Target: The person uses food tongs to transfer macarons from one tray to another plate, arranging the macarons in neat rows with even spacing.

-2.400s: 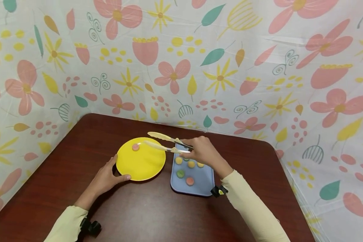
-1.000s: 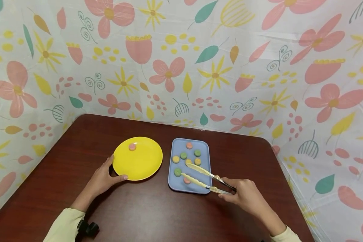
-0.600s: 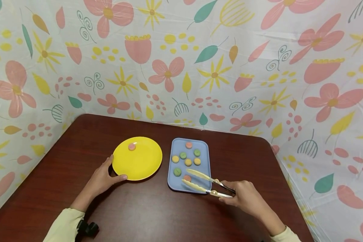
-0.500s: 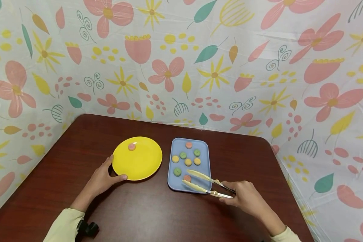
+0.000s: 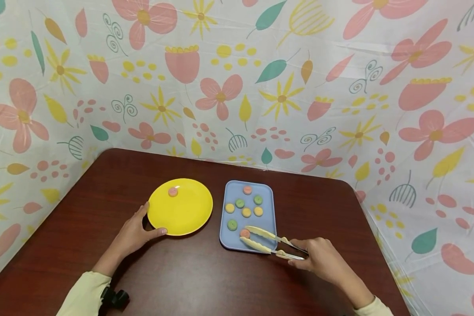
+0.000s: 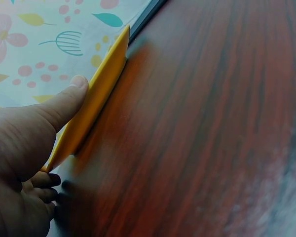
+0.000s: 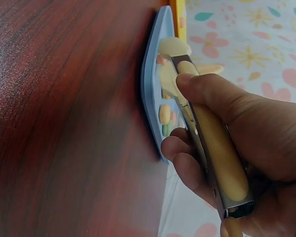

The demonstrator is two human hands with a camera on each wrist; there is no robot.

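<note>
My left hand [image 5: 132, 232] holds the near-left rim of a round yellow plate [image 5: 181, 215], which bears one pink macaron-like disc [image 5: 173, 192]. In the left wrist view the thumb [image 6: 69, 101] lies over the rim and the fingers curl at its underside. My right hand [image 5: 320, 256] grips tongs [image 5: 260, 231] with cream-coloured tips and metal arms. Their tips are spread around a pink-orange disc [image 5: 244, 233] at the near end of a blue tray [image 5: 229, 240]. From the right wrist, the thumb presses along one arm of the tongs [image 7: 217, 153], fingers around the other.
Several more discs lie on the tray, among them a green disc [image 5: 231, 225], a yellow disc [image 5: 229, 208] and a pink disc [image 5: 247, 190]. The dark wooden table [image 5: 181, 276] meets a flower-patterned cloth [image 5: 221, 123] at its back edge.
The right hand has brought the tongs from above the plate back to the tray's near end, and their tips have drawn slightly nearer the pink-orange disc. The left hand stays at the plate.
</note>
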